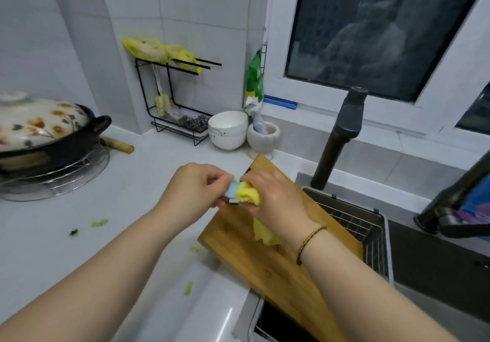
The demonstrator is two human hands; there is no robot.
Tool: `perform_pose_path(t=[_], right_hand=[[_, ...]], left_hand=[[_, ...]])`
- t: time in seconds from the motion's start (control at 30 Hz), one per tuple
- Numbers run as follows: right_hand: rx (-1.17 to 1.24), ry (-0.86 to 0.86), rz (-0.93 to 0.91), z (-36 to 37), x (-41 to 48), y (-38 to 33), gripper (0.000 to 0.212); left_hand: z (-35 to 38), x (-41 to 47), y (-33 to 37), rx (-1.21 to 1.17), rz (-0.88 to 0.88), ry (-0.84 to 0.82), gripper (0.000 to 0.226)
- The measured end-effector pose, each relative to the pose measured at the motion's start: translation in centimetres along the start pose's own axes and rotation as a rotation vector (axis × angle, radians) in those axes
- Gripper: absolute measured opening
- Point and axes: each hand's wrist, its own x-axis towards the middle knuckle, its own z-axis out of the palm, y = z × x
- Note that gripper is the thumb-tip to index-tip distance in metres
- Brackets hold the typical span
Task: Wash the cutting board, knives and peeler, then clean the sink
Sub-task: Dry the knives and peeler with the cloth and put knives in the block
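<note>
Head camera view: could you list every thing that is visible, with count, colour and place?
sink: one, dark grey, right
cutting board: one, brown wood, slanted over the sink's left edge
wire basket: one, metal, inside the sink
tall tap: one, black, behind the sink
bowls: two, white, stacked, behind the cutting board
mortar: one, pale grey, beside the bowls
clay pot: one, dark with flowered lid, far left
wire rack: one, black, in the corner
green scraps: a few, on the counter
cloth: one, yellow, in the right hand
small tool: one, light blue, between both hands, kind unclear
left hand: pinches the small tool
right hand: grips the cloth
</note>
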Motion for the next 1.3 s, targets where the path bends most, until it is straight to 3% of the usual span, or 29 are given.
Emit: perform_pose_path(t=[0.1,0.2,0.27,0.37,0.53,0.73,1.0,1.13,1.3], right_hand=[[0.036,0.058,-0.033,0.8,2.2,-1.3,0.032],[0.109,0.003,0.026,1.1,4.9,-1.9,0.023],[0.212,0.012,0.067,1.3,7.1,-2.5,0.017],[0.288,0.018,0.092,1.9,10.3,-3.3,0.02],[0.383,0.018,0.152,3.2,15.2,-3.6,0.015],[0.565,0.068,0.211,6.0,19.6,-1.3,0.017],[0.639,0.108,0.38,8.4,20.0,3.9,0.032],[0.618,0.081,0.378,9.4,20.0,5.3,0.032],[0.617,0.077,0.416,9.6,19.8,6.5,0.03]], left_hand=[[-1.8,0.8,-0.2,-0.06,0.022,0.022,0.024],[-3.2,2.3,-0.5,-0.17,0.048,0.003,0.018],[-4.0,3.7,-0.9,-0.188,0.096,-0.015,0.024],[-4.6,6.2,-1.8,-0.166,0.12,0.018,0.024],[-5.6,11.6,-3.6,-0.386,0.002,0.039,0.012],[-7.7,18.8,-6.1,-0.427,-0.063,0.045,0.013],[-6.9,27.8,-9.1,-0.325,-0.092,0.071,0.012],[-6.0,30.2,-9.7,-0.416,-0.133,0.126,0.031],[-5.7,31.4,-10.6,-0.464,-0.148,0.154,0.012]])
